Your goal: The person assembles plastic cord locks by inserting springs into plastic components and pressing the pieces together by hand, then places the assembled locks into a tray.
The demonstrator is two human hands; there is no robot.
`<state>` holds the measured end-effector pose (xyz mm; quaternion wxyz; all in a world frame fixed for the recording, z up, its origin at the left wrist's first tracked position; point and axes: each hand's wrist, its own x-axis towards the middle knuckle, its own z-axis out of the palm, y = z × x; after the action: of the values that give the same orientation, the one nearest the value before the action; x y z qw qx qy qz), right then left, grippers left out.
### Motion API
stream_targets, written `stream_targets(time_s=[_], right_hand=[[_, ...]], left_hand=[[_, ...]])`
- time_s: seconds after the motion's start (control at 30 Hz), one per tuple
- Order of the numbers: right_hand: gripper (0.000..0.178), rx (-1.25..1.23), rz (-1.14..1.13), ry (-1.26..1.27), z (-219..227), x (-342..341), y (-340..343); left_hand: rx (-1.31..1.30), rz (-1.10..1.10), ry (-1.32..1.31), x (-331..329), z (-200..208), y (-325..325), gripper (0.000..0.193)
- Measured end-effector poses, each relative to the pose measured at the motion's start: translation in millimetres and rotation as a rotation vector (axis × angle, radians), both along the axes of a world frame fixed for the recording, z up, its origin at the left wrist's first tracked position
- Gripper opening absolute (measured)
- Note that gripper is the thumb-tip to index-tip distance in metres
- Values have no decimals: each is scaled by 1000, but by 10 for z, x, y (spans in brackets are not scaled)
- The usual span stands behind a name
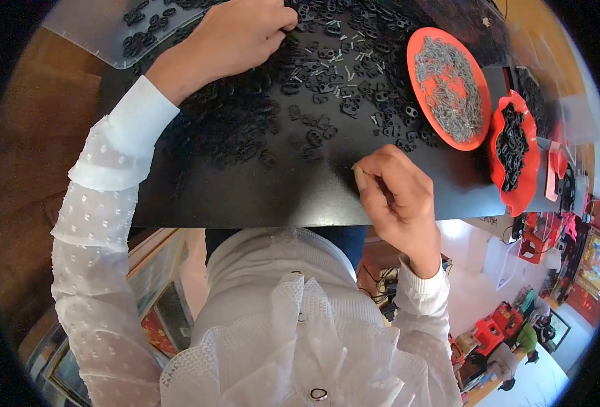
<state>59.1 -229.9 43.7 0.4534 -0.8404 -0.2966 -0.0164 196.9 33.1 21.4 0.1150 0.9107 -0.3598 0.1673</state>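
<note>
My left hand [249, 34] reaches over the far part of the black table [280, 193], its fingers curled together above the small black plastic parts. What those fingers hold, if anything, is hidden. Near the front edge my right hand [398, 197] is closed in a pinch, thumb against forefinger; nothing I can name shows in it. Loose black parts [313, 129] with holes lie scattered between the hands. Small silver screws [344, 71] are strewn among them farther back. A dense dark heap of black parts [225, 129] spreads below my left forearm.
A red oval plate [457, 144] of silver screws stands at the right. Beside it, a wavy-edged red dish [527, 166] holds black parts. A clear plastic sheet or tray [90, 30] with black parts lies far left. People [503, 363] are in the background at lower right.
</note>
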Motion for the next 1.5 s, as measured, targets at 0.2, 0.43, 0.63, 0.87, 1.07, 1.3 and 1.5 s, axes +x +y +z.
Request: stream_targets(time_s=[0.2,0.43,0.63,0.87,1.07,1.3,1.5], right_hand=[[13,-17,51,13,-10,4,53],[13,-18,67,-3,-60,-19,25],[13,-10,63,-12,-88,-23,3],[12,-8,69,16,-125,-58,-11],[12,-14,70,17,-110,-76,4],[9,92,45,74,-85,-6,-15],[9,233,-202,317,-45,209,68]], left_hand=[[19,-72,11,3,12,-313,9],[222,-74,-105,-5,-12,-512,8],[250,-69,-155,-36,7,-568,6],[215,-138,-125,-83,185,-634,6],[246,-114,-83,2,71,-625,10],[-80,70,247,73,17,-407,13],[-657,137,843,-244,101,-322,17]])
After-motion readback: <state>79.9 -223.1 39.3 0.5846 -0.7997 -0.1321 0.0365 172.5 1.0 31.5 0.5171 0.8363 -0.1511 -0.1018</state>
